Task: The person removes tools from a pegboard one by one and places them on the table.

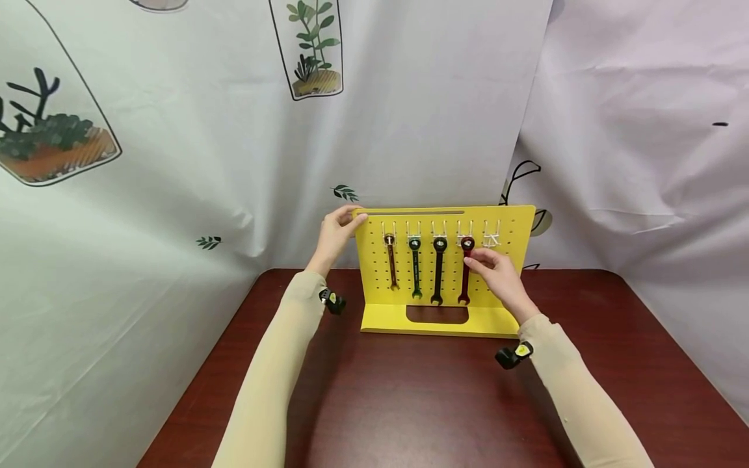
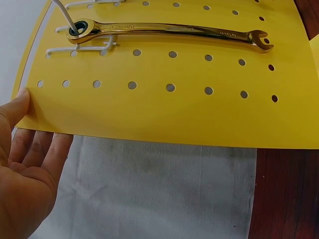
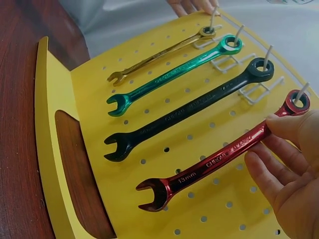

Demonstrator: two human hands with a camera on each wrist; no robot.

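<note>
A yellow pegboard stand (image 1: 374,273) stands upright on the table. My left hand (image 1: 339,233) grips its upper left corner, thumb in front and fingers behind, as the left wrist view shows. With thumb and fingers my right hand (image 1: 497,276) pinches the red 13 mm wrench (image 3: 214,162) near its ring end, which has a white hook through it. Left of it hang a black wrench (image 3: 192,107), a green wrench (image 3: 174,72) and a smaller gold wrench (image 2: 174,30), each by its ring on a hook with the open jaw down.
Right of the red wrench, a white hook (image 1: 491,239) carries no wrench. The stand's base (image 1: 380,318) has a cut-out slot and rests on the dark red table (image 1: 409,390). White fabric (image 1: 421,130) with plant drawings hangs behind and at the sides.
</note>
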